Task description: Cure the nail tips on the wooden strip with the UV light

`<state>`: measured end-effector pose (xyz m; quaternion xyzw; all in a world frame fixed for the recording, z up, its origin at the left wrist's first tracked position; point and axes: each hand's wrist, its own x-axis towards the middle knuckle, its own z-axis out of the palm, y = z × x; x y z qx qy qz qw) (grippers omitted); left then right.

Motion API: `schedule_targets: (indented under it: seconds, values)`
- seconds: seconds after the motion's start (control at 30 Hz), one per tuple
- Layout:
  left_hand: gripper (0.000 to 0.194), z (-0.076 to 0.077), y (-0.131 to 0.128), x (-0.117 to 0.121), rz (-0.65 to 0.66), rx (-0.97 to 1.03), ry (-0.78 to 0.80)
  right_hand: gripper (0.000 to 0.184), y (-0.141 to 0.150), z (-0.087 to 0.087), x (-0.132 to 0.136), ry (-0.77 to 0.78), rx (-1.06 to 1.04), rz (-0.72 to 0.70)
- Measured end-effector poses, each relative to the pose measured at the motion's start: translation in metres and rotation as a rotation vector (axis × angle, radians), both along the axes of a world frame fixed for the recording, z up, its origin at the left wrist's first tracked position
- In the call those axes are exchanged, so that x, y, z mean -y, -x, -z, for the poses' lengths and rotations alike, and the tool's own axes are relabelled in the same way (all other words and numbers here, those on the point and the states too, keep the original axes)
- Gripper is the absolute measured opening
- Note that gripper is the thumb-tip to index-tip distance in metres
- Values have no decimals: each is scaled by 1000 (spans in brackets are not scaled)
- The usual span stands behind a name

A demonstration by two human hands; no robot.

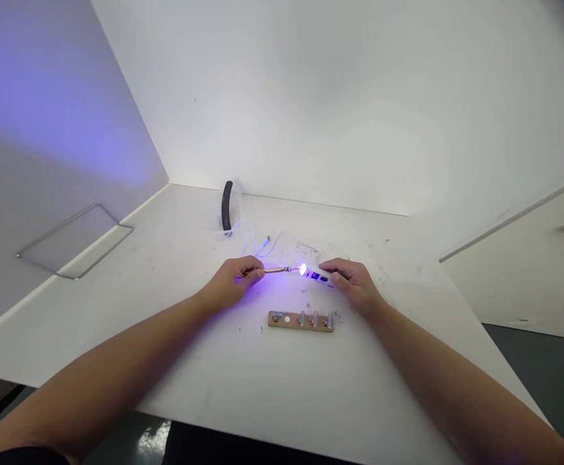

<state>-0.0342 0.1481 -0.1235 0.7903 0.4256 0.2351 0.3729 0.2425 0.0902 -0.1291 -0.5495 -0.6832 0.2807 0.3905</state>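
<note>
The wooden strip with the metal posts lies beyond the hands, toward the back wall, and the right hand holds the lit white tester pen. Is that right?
No: the wooden strip lies nearer the person than the left hand and right hand, not beyond them, as the head view shows. The right hand does hold the lit white tester pen.

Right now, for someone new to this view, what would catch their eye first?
The lit tester pen stands out first: its tip glows bright white near the middle of the view, with the pen held in the right hand. The left hand holds a thin copper-coloured rod out toward that tip, with violet light falling across it. Just nearer the person lies a wooden strip set with metal posts.
</note>
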Motion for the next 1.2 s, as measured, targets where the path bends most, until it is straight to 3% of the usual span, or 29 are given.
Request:
schedule_targets:
  seconds: [1.2]
  values:
    - [27,-5,0,3,-40,16,14,41,1,2,-3,29,-96,24]
